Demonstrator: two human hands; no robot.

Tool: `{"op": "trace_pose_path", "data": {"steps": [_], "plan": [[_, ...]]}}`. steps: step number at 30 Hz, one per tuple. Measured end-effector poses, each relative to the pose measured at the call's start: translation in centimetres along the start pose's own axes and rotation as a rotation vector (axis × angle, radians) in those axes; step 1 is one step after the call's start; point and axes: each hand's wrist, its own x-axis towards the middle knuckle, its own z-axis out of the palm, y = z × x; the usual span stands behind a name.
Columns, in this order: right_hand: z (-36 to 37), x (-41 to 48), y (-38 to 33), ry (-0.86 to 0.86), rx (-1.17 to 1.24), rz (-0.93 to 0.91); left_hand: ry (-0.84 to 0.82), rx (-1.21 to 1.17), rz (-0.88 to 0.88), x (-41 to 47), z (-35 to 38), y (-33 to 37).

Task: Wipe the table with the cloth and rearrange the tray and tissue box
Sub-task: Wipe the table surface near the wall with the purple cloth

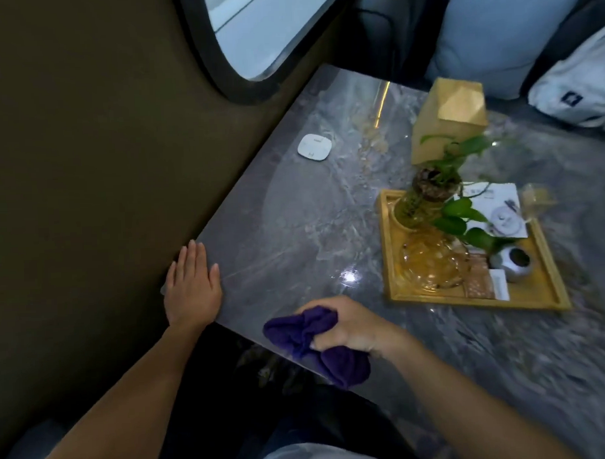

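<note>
A purple cloth [336,362] is bunched in my right hand [349,325], pressed on the near edge of the grey marble table [294,229]. My left hand [192,284] lies flat, fingers apart, on the table's near left corner beside the wall. A yellow tray [388,257] sits to the right of the cloth, carrying a potted green plant in a glass vase, an amber glass dish, a small silver pot and papers. Behind the tray stands a tan tissue box [444,121].
A small white square device [314,145] lies on the table near the dark wall [86,168]. A rounded window [253,32] is above it. Pale cushions [500,33] and a white bag [577,92] lie on the seat beyond the table.
</note>
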Motion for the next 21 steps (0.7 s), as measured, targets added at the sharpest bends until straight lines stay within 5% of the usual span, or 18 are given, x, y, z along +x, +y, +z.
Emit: {"op": "trace_pose_path", "data": {"steps": [7,17,21], "plan": [[-5.1,-6.2,2.0,0.425,-0.051,-0.091,-0.062,-0.061,-0.042,-0.5,-1.0,2.5],[-10.4,-15.2,7.7,1.026,-0.046,-0.052,-0.040,-0.005,0.446,-3.8,2.1,17.2],[-11.7,-18.4,11.1,1.263,-0.137,0.120,-0.063,0.031,0.514,-4.8,3.1,20.9]]}}
